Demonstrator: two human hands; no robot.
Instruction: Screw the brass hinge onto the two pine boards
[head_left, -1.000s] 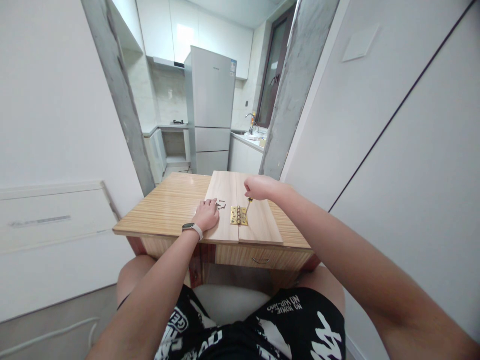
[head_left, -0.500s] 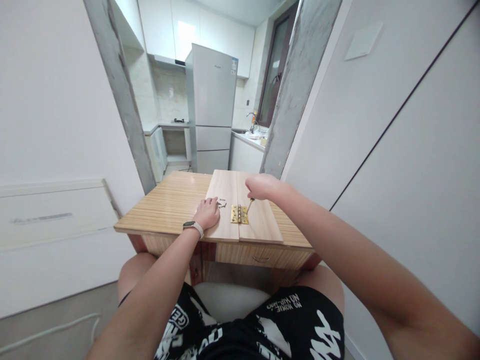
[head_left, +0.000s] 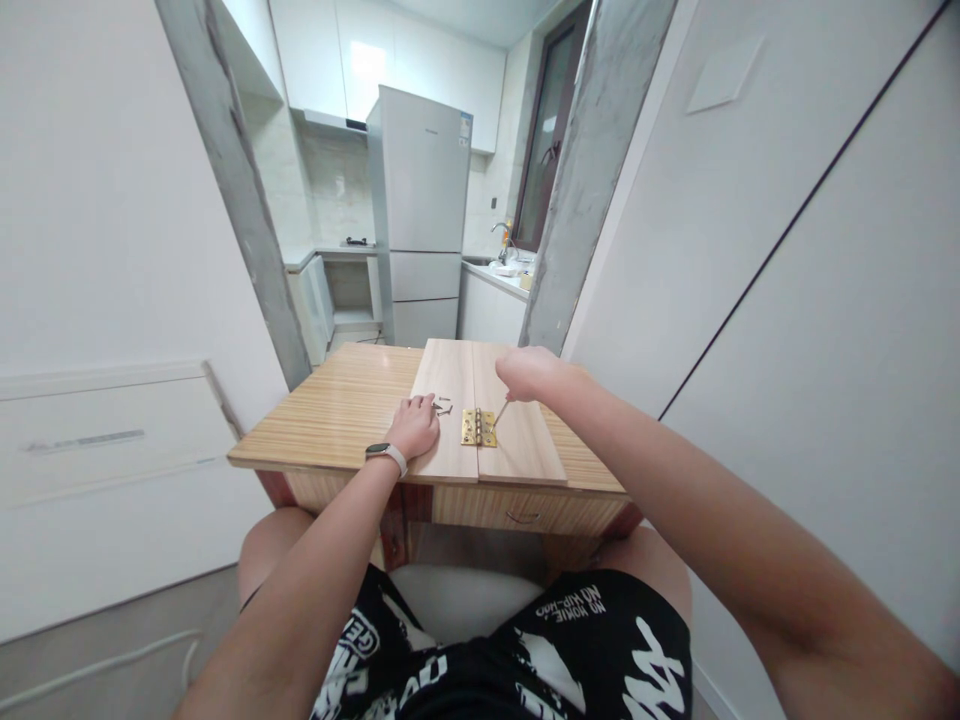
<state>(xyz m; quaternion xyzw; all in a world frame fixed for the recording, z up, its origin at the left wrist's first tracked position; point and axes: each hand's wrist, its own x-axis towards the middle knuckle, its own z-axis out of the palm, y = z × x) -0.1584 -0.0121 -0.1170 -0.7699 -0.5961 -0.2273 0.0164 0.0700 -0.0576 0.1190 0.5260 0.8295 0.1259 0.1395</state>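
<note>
Two pale boards lie side by side on the table, the left board [head_left: 450, 455] and the right board [head_left: 529, 455]. A brass hinge [head_left: 478, 428] lies flat across their seam. My right hand [head_left: 527, 372] is closed around a screwdriver [head_left: 503, 411], whose shaft slants down to the hinge's right leaf; its handle is hidden in the fist. Flat on the left board rests my left hand [head_left: 416, 425], fingers spread, wearing a watch at the wrist. Several small screws [head_left: 444, 407] lie beside its fingertips.
The boards rest on a wood-grain table [head_left: 322, 410] with a drawer handle [head_left: 523, 518] at its front. White walls stand close on both sides. Beyond the table are a tall fridge [head_left: 424, 180], a counter with a sink [head_left: 480, 262] and white cabinets.
My right hand has shifted slightly to the right, and the screwdriver leans more to the right. My left hand, the boards and the hinge stay in place.
</note>
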